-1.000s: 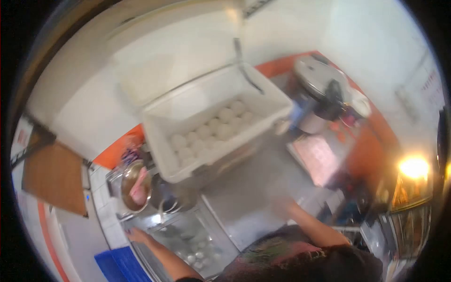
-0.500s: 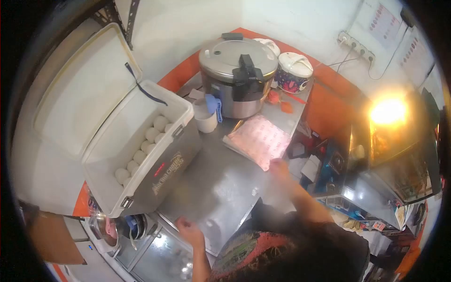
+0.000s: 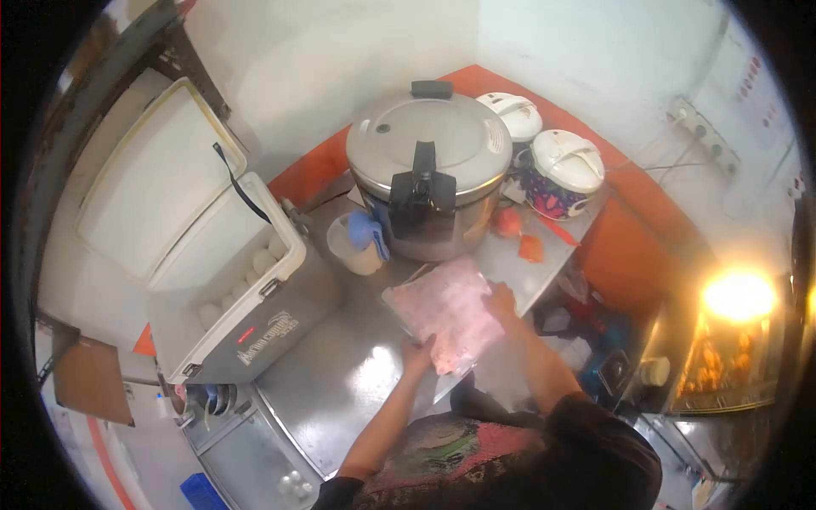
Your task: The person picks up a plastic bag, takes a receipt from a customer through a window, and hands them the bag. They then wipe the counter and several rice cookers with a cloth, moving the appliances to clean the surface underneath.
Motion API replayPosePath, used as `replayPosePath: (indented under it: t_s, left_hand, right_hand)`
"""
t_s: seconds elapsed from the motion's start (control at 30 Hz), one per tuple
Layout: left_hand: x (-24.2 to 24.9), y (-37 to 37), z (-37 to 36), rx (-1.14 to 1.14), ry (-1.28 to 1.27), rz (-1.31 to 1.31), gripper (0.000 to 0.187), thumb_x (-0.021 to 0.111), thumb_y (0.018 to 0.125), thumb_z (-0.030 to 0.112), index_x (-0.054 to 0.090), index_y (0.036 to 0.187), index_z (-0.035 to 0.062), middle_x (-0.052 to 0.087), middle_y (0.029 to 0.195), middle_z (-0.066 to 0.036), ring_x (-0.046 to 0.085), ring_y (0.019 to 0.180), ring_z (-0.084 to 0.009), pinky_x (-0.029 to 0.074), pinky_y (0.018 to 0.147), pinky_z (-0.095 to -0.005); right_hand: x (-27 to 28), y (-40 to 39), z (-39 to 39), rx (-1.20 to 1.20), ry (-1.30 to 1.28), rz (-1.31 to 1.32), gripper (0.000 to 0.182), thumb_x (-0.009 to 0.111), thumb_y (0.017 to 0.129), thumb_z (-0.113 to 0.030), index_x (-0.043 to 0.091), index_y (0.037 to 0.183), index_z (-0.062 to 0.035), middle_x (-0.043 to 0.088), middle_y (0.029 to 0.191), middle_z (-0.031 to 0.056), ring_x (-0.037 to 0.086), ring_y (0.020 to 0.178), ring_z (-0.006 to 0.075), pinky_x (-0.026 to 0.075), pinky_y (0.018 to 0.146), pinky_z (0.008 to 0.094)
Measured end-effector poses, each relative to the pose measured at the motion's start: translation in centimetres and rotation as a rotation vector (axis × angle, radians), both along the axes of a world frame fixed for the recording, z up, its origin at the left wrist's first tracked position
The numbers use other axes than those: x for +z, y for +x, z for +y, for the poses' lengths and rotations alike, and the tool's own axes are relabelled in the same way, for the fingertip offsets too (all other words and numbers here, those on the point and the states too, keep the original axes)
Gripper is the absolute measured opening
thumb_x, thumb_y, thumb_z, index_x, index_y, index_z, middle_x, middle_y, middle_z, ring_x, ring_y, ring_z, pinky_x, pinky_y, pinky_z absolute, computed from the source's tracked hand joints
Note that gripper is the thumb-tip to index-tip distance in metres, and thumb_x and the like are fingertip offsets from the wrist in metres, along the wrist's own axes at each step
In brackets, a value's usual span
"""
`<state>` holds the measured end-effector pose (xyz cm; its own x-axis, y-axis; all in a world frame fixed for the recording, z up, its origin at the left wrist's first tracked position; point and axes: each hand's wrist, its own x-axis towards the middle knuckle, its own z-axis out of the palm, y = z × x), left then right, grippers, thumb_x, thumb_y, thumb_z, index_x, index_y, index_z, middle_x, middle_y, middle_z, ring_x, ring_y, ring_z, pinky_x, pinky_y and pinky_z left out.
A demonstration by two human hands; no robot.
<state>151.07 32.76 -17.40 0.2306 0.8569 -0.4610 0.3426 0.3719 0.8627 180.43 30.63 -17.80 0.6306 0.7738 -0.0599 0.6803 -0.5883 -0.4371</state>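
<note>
Paper point(image 3: 446, 306): pale pink, mottled paler. Cooker point(image 3: 429, 153): silver-grey; handle point(image 3: 423, 189) black. Cooler point(image 3: 280, 327): grey body, white lettering, small red label; lid point(image 3: 157, 183) off-white, yellowish edge. Balls point(image 3: 263, 261): white. Cup point(image 3: 347, 246): whitish; cloth point(image 3: 364, 231) on it, light blue. Pot point(image 3: 557, 191): multicoloured pattern on dark purple, white top. Shirt point(image 3: 459, 450): black, green-and-pink print. Wall edging point(image 3: 476, 81): orange.

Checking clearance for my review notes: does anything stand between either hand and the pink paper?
Nothing visible does: the left hand is at the near-left edge of the pink paper, the right hand at its right side. The cooker and cup stand beyond it.
</note>
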Motion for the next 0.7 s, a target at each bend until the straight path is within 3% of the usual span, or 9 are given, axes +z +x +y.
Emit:
replayPosePath:
  t_s: [0.03,0.17,0.23,0.3,0.33,0.4,0.47,0.57,0.7]
  left_hand:
    - [-2.1,1.5,0.1,0.078,0.213,0.025,0.079,0.074,0.084,0.022,0.032,0.144,-0.0075,0.049,0.138,-0.026,0.055,0.118,-0.0328,0.046,0.098,-0.0402]
    - [0.0,-1.1,-0.5,0.102,0.385,0.328,0.069,0.068,0.081,0.007,0.036,0.141,-0.0075,0.047,0.138,-0.028,0.047,0.129,-0.0391,0.038,0.109,-0.0435]
    - [3.1,-4.0,-0.7,0.093,0.318,0.316,0.069,0.067,0.081,0.008,0.037,0.142,-0.0062,0.049,0.136,-0.028,0.048,0.127,-0.0391,0.038,0.108,-0.0435]
    - [1.9,-8.9,-2.5,0.124,0.311,0.287,0.070,0.066,0.082,0.010,0.037,0.143,-0.0059,0.050,0.134,-0.027,0.049,0.126,-0.0380,0.039,0.107,-0.0431]
    - [2.5,-11.0,-3.4,0.144,0.243,0.208,0.070,0.066,0.081,0.009,0.036,0.143,-0.0067,0.049,0.135,-0.027,0.049,0.125,-0.0373,0.039,0.107,-0.0426]
    - [-1.4,-16.6,-5.9,0.353,0.188,0.310,0.070,0.067,0.079,0.007,0.038,0.142,-0.0075,0.046,0.137,-0.026,0.050,0.123,-0.0370,0.040,0.106,-0.0422]
    - [-1.4,-20.4,-7.6,0.479,0.212,0.347,0.070,0.067,0.078,0.007,0.041,0.141,-0.0049,0.045,0.136,-0.026,0.053,0.117,-0.0377,0.043,0.103,-0.0436]
    - [5.4,-20.3,-8.9,0.567,0.158,0.521,0.068,0.066,0.078,0.008,0.043,0.141,-0.0024,0.050,0.128,-0.024,0.055,0.113,-0.0364,0.044,0.099,-0.0452]
    - [-0.6,-27.3,-10.3,0.637,0.245,0.473,0.069,0.067,0.075,0.008,0.046,0.141,0.0015,0.060,0.111,-0.024,0.058,0.108,-0.0396,0.049,0.092,-0.0457]
  right_hand:
    - [-0.6,-0.7,-0.3,0.023,0.008,-0.002,0.050,0.063,0.080,-0.028,0.062,0.128,-0.0147,0.059,0.118,0.0214,0.060,0.102,0.0414,0.049,0.089,0.0521]
    - [-3.2,-2.5,-3.6,0.139,0.172,0.126,0.043,0.063,0.078,-0.025,0.069,0.119,-0.0165,0.065,0.101,0.0197,0.063,0.090,0.0388,0.050,0.079,0.0513]
    - [-2.7,-3.9,-4.3,0.267,0.144,0.273,0.039,0.064,0.077,-0.026,0.072,0.113,-0.0163,0.067,0.092,0.0184,0.064,0.085,0.0374,0.051,0.076,0.0500]
    - [1.1,-5.6,-4.9,0.415,0.038,0.534,0.036,0.064,0.077,-0.028,0.073,0.110,-0.0162,0.068,0.088,0.0171,0.065,0.081,0.0364,0.051,0.076,0.0484]
    - [9.0,-6.3,-3.9,0.403,-0.130,0.655,0.037,0.067,0.078,-0.031,0.072,0.110,-0.0143,0.069,0.095,0.0182,0.066,0.084,0.0369,0.052,0.077,0.0471]
    - [2.2,-8.8,-1.6,0.492,0.218,0.299,0.040,0.067,0.081,-0.028,0.069,0.116,-0.0101,0.069,0.099,0.0195,0.066,0.086,0.0378,0.052,0.080,0.0469]
    - [6.8,-10.7,3.2,0.339,0.392,0.672,0.042,0.066,0.084,-0.025,0.065,0.121,-0.0047,0.068,0.105,0.0217,0.065,0.091,0.0397,0.051,0.084,0.0486]
    - [10.1,-13.7,11.5,0.369,0.418,0.580,0.039,0.064,0.088,-0.024,0.063,0.121,-0.0021,0.067,0.109,0.0220,0.063,0.097,0.0416,0.050,0.085,0.0504]
    - [7.1,-17.9,21.4,0.375,0.397,0.281,0.034,0.063,0.090,-0.028,0.065,0.108,0.0003,0.066,0.101,0.0266,0.064,0.099,0.0409,0.050,0.084,0.0519]
